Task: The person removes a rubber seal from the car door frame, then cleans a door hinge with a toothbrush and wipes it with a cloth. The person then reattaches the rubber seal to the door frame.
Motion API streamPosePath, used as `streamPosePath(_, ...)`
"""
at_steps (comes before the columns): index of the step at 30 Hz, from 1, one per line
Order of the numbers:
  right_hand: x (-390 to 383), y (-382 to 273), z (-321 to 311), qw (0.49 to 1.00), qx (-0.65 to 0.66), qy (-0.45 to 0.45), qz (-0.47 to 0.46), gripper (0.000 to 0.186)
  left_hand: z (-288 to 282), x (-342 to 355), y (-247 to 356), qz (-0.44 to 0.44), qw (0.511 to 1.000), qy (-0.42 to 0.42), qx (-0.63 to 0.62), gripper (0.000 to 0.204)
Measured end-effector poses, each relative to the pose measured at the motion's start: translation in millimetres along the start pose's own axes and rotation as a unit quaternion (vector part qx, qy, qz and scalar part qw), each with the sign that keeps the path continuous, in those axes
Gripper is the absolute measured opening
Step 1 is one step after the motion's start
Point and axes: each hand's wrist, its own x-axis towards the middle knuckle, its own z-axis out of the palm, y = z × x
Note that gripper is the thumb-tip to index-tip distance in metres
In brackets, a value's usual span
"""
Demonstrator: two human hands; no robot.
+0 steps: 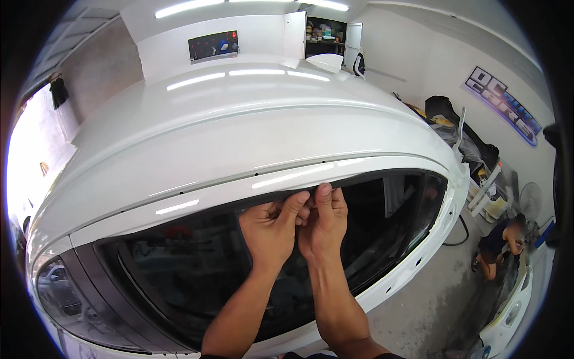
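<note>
A white car (pixel 239 119) fills the view, seen from beside its roof. Its dark side window glass (pixel 191 275) runs below the roof rail (pixel 197 197). My left hand (pixel 272 227) and my right hand (pixel 324 218) are pressed together at the top edge of the window, just under the rail. The fingers of both pinch at the dark trim strip (pixel 353 179) along that edge. My thumbs point up against the rail. What sits between the fingertips is too small to make out.
A person (pixel 499 245) crouches on the grey floor at the right beside another white car part (pixel 508 311). Dark covers and parts (pixel 460 128) lie stacked against the right wall. A shelf cabinet (pixel 326 36) stands open at the back, under ceiling strip lights.
</note>
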Motion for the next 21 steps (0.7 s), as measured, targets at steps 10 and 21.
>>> streamPosePath(10,16,10,0,0.997,0.020,-0.003,-0.068,0.041,-6,15,-35,0.124,0.990,-0.048,-0.038,0.010)
streamPosePath(21,8,-14,-12,0.981,-0.184,0.035,-0.047,0.024,-29,-6,-13,0.269,0.905,0.002,0.330,0.024)
